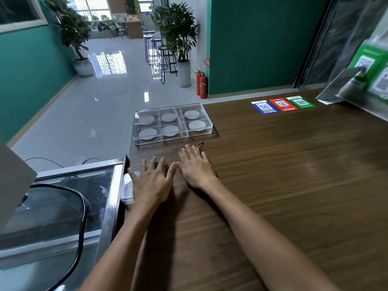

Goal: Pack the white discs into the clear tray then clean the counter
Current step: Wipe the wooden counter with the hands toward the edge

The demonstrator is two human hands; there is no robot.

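A clear tray (pixel 210 128) with several compartments stands at the far left corner of the wooden counter (pixel 283 175). Each compartment holds a white disc (pixel 197 125). My left hand (pixel 152 181) lies flat on the counter, fingers spread, holding nothing. My right hand (pixel 194 164) lies flat beside it, fingers together, just in front of the tray. The two thumbs nearly touch. A thin reddish string (pixel 200 144) lies on the wood right past my right fingertips.
A glass-topped case (pixel 63 206) with a black cable borders the counter on the left. A small clear box (pixel 127 187) sits by my left hand. Blue, red and green QR cards (pixel 282 104) lie at the back; a plastic-covered stand (pixel 361 80) is at the right.
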